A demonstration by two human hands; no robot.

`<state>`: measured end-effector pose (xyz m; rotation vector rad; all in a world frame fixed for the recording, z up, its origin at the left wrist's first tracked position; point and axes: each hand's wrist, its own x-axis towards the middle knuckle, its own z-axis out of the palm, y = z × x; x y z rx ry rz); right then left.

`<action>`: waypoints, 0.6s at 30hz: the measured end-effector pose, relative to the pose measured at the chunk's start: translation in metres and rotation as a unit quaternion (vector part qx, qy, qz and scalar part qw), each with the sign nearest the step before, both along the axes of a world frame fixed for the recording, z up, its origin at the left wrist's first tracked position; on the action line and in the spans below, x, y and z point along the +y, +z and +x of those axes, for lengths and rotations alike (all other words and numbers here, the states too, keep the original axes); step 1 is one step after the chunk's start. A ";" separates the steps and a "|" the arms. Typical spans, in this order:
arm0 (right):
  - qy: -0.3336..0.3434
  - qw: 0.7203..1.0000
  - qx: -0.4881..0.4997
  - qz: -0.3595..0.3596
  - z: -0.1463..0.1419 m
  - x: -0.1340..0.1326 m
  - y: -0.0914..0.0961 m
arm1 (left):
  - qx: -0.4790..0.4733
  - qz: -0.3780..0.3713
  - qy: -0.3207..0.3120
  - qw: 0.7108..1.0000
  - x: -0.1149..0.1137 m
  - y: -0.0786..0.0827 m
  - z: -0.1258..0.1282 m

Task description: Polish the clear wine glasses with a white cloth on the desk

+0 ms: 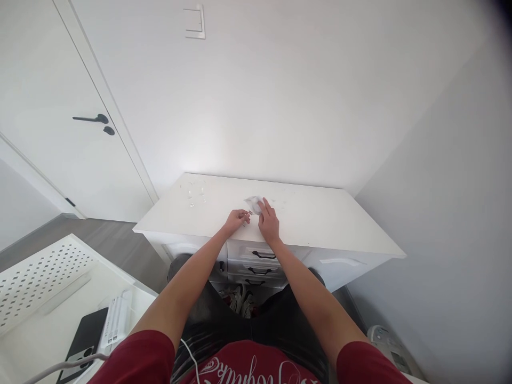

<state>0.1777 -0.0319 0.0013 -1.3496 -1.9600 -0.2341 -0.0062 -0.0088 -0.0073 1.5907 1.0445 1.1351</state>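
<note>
Both my hands rest on the top of a white dresser [320, 218]. My right hand [269, 221] lies on a small clear plastic bag [253, 203], fingers pressing its near edge. My left hand [237, 218] is curled beside it, its fingertips pinched at the bag's left corner; what they pinch is too small to name. Several tiny clear pieces [194, 194] lie scattered on the dresser top to the left.
The dresser has drawers with black handles [263, 255] below my hands. A white door with a black lever [94, 119] stands at left. A white perforated tray [40, 272], a black phone [82, 341] and a white keyboard-like device [116, 320] lie at lower left.
</note>
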 end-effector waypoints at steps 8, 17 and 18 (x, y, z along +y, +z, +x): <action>0.081 0.996 -0.037 0.015 -0.001 -0.003 0.002 | -0.031 -0.020 -0.035 0.999 -0.007 0.008 -0.002; 0.076 0.996 -0.040 -0.003 -0.001 -0.004 0.004 | -0.015 -0.004 -0.034 0.999 -0.004 0.008 -0.002; 0.047 0.999 -0.020 -0.002 0.000 -0.004 0.004 | -0.012 0.005 -0.044 0.999 -0.004 0.008 -0.002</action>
